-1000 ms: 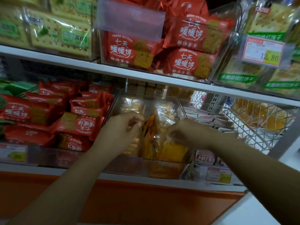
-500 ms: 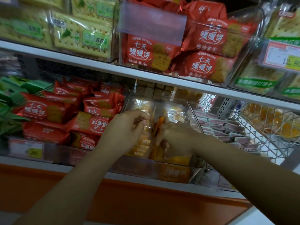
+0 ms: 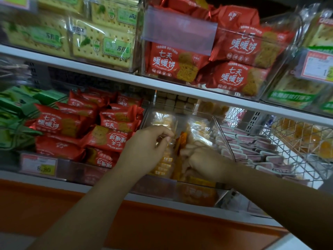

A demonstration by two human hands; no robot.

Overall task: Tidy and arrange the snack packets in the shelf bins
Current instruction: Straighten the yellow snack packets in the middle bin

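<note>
Right hand (image 3: 204, 160) moved toward left hand (image 3: 148, 147) | both gripping packets (image 3: 166, 160)

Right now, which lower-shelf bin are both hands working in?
The clear middle bin, between red packets and pink packets: left hand and right hand grip its orange-yellow packets.

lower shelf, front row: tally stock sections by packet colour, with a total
Green foil packets: 1
Red foil packets: 1
Clear plastic packets of yellow and orange snacks: 1
Pink-and-white flat packets: 1
Orange snacks in the white wire basket: 1
Total: 5
</note>
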